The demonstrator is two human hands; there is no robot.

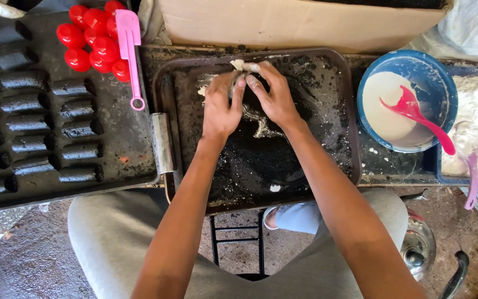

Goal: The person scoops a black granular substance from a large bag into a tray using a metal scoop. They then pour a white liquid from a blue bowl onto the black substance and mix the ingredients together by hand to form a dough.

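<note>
A small pale lump of dough (239, 65) is pinched between the fingertips of the left hand (221, 106) and the right hand (274, 95) at the far edge of the dark tray (336, 111), beside a blue bowl (436, 73) with a red spoon (416, 113).

Probably a small outdoor workshop: soot-black moulded pieces (73, 130) in rows, dusty tray (338, 105), bare ground (23, 260) below

A dark metal tray (338, 83) is showing a matt, gritty black coating smeared with white paste. Glossy red plastic balls (92, 39) are shining beside a smooth pink plastic scoop (129, 44). A blue bowl (435, 69) is holding pale, smooth batter behind plain matt cardboard (300, 25).
</note>
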